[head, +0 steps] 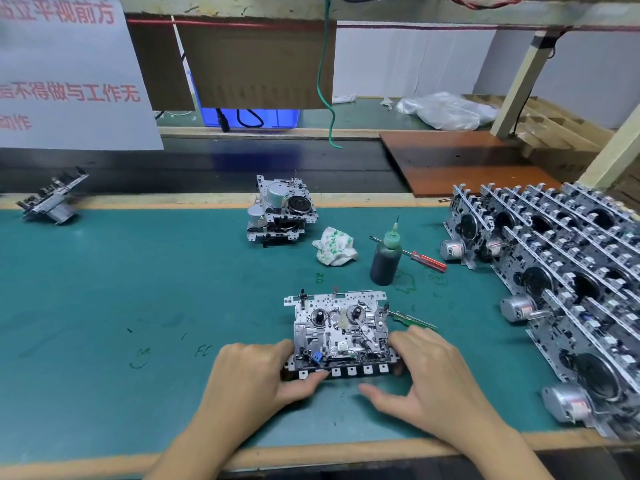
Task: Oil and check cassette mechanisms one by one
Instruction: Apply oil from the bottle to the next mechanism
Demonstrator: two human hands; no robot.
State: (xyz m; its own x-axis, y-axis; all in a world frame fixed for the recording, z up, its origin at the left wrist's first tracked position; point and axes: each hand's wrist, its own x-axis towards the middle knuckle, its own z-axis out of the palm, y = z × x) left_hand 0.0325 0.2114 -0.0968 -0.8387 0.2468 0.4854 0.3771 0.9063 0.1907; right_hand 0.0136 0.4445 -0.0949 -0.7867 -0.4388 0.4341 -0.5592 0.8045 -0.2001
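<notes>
A metal cassette mechanism [341,332] lies flat on the green mat near the front edge, its row of keys facing me. My left hand [254,375] grips its left end, thumb on a key. At its right end my right hand [427,370] holds it with curled fingers, thumb stretched out below the keys. An oil bottle [385,259] with a green nozzle stands upright behind the mechanism. A stack of two mechanisms [281,211] sits farther back at the centre. Several more mechanisms [554,271] lean in rows on the right.
A crumpled cloth [334,250] lies left of the bottle. A red-handled screwdriver [420,259] lies behind the bottle, and a green-handled tool [412,318] pokes out by my right hand. One mechanism [52,202] sits on the conveyor [207,174] at far left.
</notes>
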